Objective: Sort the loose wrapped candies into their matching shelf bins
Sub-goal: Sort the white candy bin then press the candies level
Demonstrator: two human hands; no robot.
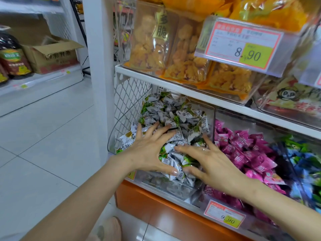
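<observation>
A clear shelf bin [177, 189] holds a heap of white-and-green wrapped candies [175, 113]. My left hand [149, 150] lies on the front left of the heap, fingers spread and straight. My right hand [211, 164], with a ring on one finger, presses the front right of the same heap, fingers spread too. Neither hand grips a candy that I can see. Right of this bin, another bin holds pink wrapped candies [246, 150]. Farther right lie blue and green wrapped candies [302, 157], blurred.
The shelf above [191, 89] carries clear bags of yellow snacks [184, 54] and a price tag reading 8.90 [243, 47]. A 9.90 tag [225, 215] hangs below the pink bin. A white post [97, 49] stands left; beyond it are tiled floor, a cardboard box [52, 53] and bottles.
</observation>
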